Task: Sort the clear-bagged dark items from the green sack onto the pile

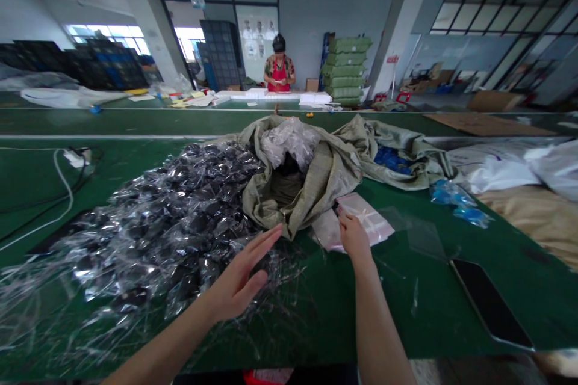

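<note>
My left hand is open, its fingers stretched out together and the thumb apart, above the right edge of a large heap of dark items in clear plastic. My right hand rests at a stack of flat clear bags, its fingers bent over the left part of the stack; what the fingertips hold, if anything, is hidden. Just beyond both hands lies an open green woven sack with crumpled clear plastic in its mouth.
A phone lies at the right. Behind it are blue wrapped pieces and a second sack with blue contents. White sacks stand far right. A power strip with cables is at left. A person in a red apron stands across.
</note>
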Motion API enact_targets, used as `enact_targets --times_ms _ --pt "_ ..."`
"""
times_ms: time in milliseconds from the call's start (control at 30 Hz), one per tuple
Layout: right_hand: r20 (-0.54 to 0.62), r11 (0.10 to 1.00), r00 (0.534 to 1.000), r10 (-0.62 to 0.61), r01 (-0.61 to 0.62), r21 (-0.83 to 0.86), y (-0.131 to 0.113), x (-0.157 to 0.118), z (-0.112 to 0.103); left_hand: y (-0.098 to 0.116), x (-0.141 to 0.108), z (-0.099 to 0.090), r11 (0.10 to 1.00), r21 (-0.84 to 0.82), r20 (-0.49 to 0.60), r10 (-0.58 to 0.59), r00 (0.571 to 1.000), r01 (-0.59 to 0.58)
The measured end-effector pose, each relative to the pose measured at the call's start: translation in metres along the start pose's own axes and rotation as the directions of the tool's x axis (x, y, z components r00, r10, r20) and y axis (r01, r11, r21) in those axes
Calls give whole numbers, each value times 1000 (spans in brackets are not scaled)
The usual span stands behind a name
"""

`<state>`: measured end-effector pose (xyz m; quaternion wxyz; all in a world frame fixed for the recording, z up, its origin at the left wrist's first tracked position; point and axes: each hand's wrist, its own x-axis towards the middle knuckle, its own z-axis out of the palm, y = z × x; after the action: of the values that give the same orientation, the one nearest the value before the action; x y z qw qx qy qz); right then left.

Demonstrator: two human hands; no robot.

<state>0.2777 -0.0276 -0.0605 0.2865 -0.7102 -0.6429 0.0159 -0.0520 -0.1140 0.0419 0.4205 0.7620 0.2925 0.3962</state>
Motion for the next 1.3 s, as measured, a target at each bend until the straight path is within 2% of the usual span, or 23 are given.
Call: enact_targets --times_ms 100,167,200,267,300,333,367,400,467,500,600,767,833,867,900,933,1000,1067,1133,1167,1200,1267,1300 --pt "-190 999 981 44 -39 28 -5 4 -5 19 -3 2 996 46 126 69 990 -75" --pt "-228 992 973 49 -21 127 -20 6 -10 30 -1 9 992 43 205 109 973 -121" --pt "-188 977 982 27 14 213 -31 5 -12 35 3 13 989 22 233 134 963 -143" --pt "27 900 991 -134 111 421 -64 -5 -13 42 13 25 976 -50 271 218 938 -213" --pt "152 846 958 -244 133 516 -84 -16 -12 45 19 32 959 -96 275 281 919 -265" --pt "278 793 886 -372 148 590 -106 -29 -9 47 27 39 937 -141 273 347 897 -320" --pt "345 778 840 -419 136 613 -129 -45 -5 49 34 46 912 -179 268 406 874 -369" --pt "303 799 890 -341 104 592 -153 -62 -1 51 41 51 891 -206 268 448 853 -404" --pt "277 825 921 -273 76 560 -199 -91 5 56 53 58 872 -231 289 486 825 -432" --pt "190 862 975 -115 2 507 -219 -102 5 58 57 60 872 -234 310 487 817 -431" --pt "10 889 995 100 -94 448 -265 -112 -8 60 62 57 879 -244 306 471 828 -409" --pt "-37 905 998 56 -35 423 -286 -102 -30 61 59 53 864 -313 179 462 869 -395" --pt "76 913 997 2 -33 406 -279 -104 -26 68 59 53 856 -321 177 475 862 -406" --pt "220 913 974 -51 -44 406 -272 -106 -23 71 60 53 855 -319 175 477 861 -409" --pt "405 908 905 -130 -56 416 -262 -108 -20 74 61 51 859 -311 173 473 864 -408" --pt "579 897 784 -223 -67 436 -250 -109 -19 75 63 49 865 -295 174 467 867 -407" --pt "792 866 463 -398 -96 491 -218 -106 -21 68 70 41 892 -215 185 437 880 -397" --pt "850 840 171 -498 -148 522 -181 -95 -32 44 85 29 935 -55 202 354 913 -351" --pt "864 851 -49 -500 -210 481 -142 -77 -49 8 108 15 965 178 179 158 971 -190" --pt "886 872 -59 -461 -214 439 -124 -67 -58 -14 122 8 954 293 132 28 991 -66" --pt "908 890 -19 -418 -207 406 -106 -57 -67 -35 137 1 910 410 70 -103 992 66" --pt "929 906 153 -337 -217 364 -76 -39 -80 -74 172 -9 705 649 -59 -329 942 287" --pt "921 903 232 -314 -225 365 -64 -33 -84 -91 190 -12 654 683 -101 -358 928 327"
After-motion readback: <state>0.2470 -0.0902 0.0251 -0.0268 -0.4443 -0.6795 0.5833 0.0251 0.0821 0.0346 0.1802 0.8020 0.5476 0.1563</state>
